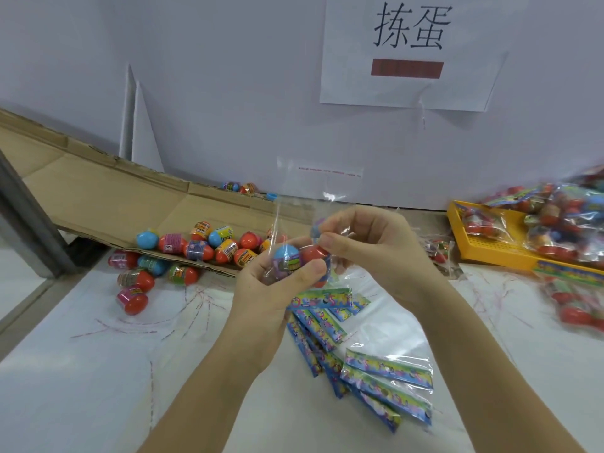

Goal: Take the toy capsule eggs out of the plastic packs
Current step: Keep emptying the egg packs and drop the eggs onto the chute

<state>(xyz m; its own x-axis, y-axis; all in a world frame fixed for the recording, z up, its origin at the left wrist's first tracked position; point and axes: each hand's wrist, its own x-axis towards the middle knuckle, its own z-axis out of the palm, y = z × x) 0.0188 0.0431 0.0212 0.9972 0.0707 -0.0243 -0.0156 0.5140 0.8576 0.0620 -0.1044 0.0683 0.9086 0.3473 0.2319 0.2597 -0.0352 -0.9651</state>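
My left hand (261, 299) grips a bagged egg (287, 256), my right hand (372, 253) pinches the pack (295, 204); loose eggs (196, 248) piled, full packs (552, 220) waiting.

the white paper sign (411, 53) on the wall reads "拣蛋".

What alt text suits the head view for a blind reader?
The left hand grips a blue capsule egg inside a clear plastic pack that the right hand pinches, above a table. Loose eggs lie on and beside cardboard at left; full packs sit in a yellow tray at right.
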